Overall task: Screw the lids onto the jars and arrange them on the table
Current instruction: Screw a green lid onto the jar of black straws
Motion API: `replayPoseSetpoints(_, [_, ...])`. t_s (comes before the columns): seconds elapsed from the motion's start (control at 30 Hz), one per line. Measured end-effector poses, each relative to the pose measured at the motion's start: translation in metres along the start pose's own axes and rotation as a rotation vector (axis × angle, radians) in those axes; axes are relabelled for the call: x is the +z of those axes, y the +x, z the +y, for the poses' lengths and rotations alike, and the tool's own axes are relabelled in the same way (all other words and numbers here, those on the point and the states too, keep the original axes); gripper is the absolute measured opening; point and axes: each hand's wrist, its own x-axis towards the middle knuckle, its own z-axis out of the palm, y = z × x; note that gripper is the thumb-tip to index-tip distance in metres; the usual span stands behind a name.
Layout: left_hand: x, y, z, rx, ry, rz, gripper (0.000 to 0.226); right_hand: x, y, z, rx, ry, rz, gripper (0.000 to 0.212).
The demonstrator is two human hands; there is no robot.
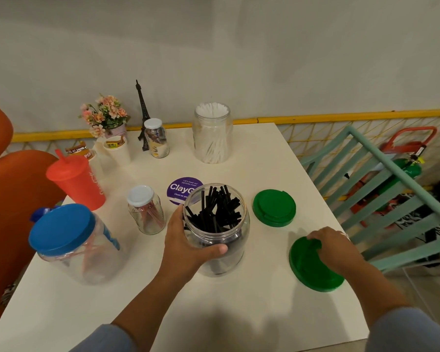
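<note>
The open jar of black straws [229, 235] is being held upright near the middle of the table [239, 313] by the left hand [186, 240], with the thumb being wrapped across the near wall and the fingers round the far left side. A green lid [313, 273] near the right front edge of the table is being gripped by the right hand [333, 246], with the fingers being curled over its far rim. Whether this lid is being raised off the surface cannot be told. A second green lid [274, 207] is being supported flat by the table just right of the held jar. An uncapped jar of white straws [212, 138] is being supported at the rear. A blue-lidded jar [69, 240] and two small white-lidded jars [146, 210] [156, 138] are being supported at the left.
</note>
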Motion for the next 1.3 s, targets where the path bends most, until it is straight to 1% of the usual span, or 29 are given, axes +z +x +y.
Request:
replayPoseSetpoints(0.1, [0.002, 0.002, -0.002, 0.018, -0.037, 0.012, 0.106, -0.003, 0.002, 0.004, -0.032, -0.043, 0.033, 0.033])
replayPoseSetpoints(0.17, [0.003, 0.003, -0.004, 0.027, -0.056, 0.019, 0.102, -0.011, 0.001, 0.003, -0.046, 0.001, 0.019, 0.028])
replayPoseSetpoints(0.23, [0.003, 0.003, -0.006, 0.026, -0.079, 0.02, 0.096, -0.022, -0.001, -0.003, -0.062, 0.133, 0.029, 0.023])
replayPoseSetpoints(0.33, [0.004, 0.002, -0.004, 0.025, -0.113, 0.01, 0.089, -0.047, -0.007, -0.02, -0.128, 0.365, 0.085, 0.028])
replayPoseSetpoints(0.5, [0.003, 0.002, -0.005, 0.032, -0.128, 0.001, 0.088, -0.095, -0.026, -0.073, -0.341, 0.65, 0.278, 0.012])
replayPoseSetpoints(0.57, [0.003, 0.002, -0.005, 0.03, -0.108, 0.0, 0.089, -0.105, -0.034, -0.093, -0.398, 0.748, 0.312, 0.01])
replayPoseSetpoints(0.63, [0.002, 0.002, -0.006, 0.026, -0.099, -0.003, 0.09, -0.109, -0.038, -0.112, -0.435, 0.799, 0.331, 0.013])
replayPoseSetpoints(0.73, [0.0, 0.002, -0.007, 0.008, -0.113, -0.002, 0.095, -0.104, -0.039, -0.14, -0.487, 0.768, 0.306, 0.019])
replayPoseSetpoints(0.87, [-0.001, 0.003, -0.008, -0.013, -0.131, -0.048, 0.102, -0.088, -0.042, -0.171, -0.568, 0.624, 0.225, 0.006])
replayPoseSetpoints(0.93, [-0.001, 0.004, -0.008, -0.033, -0.124, -0.064, 0.108, -0.083, -0.042, -0.181, -0.598, 0.59, 0.198, 0.005])
replayPoseSetpoints(1.07, [-0.001, 0.004, -0.009, -0.053, -0.131, -0.063, 0.1, -0.078, -0.037, -0.193, -0.604, 0.517, 0.164, 0.006])
replayPoseSetpoints(1.17, [-0.001, 0.004, -0.009, -0.064, -0.129, -0.061, 0.103, -0.075, -0.035, -0.196, -0.604, 0.472, 0.147, 0.006])
replayPoseSetpoints(1.3, [-0.001, 0.004, -0.011, -0.073, -0.123, -0.061, 0.112, -0.075, -0.033, -0.196, -0.605, 0.459, 0.15, 0.003])
